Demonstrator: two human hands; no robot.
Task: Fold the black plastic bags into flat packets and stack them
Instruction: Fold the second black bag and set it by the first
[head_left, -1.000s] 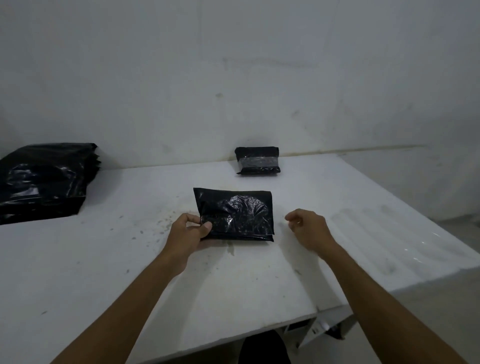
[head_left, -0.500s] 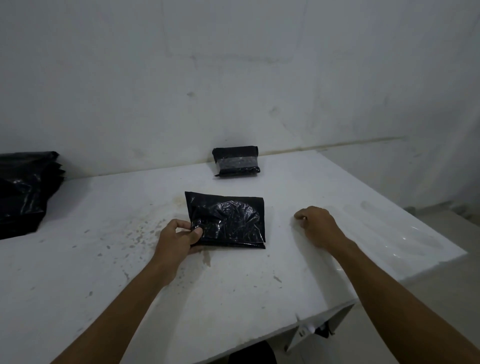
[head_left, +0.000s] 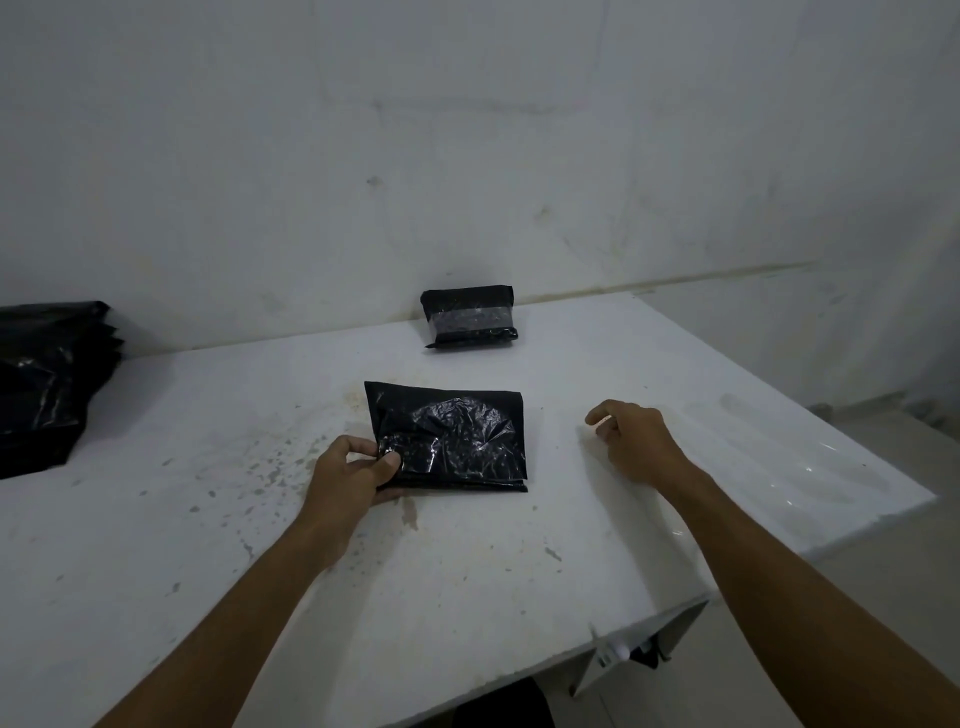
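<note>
Packet (head_left: 457, 441) lies crosswise; left hand (head_left: 348, 475) pinches corner.

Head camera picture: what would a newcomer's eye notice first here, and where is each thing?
First comes the folded black packet at the middle of the white table, its near left corner gripped by the left hand. The right hand hangs loosely curled to its right, holding nothing. A taped bundle stands by the wall, and unfolded bags are piled far left.
</note>
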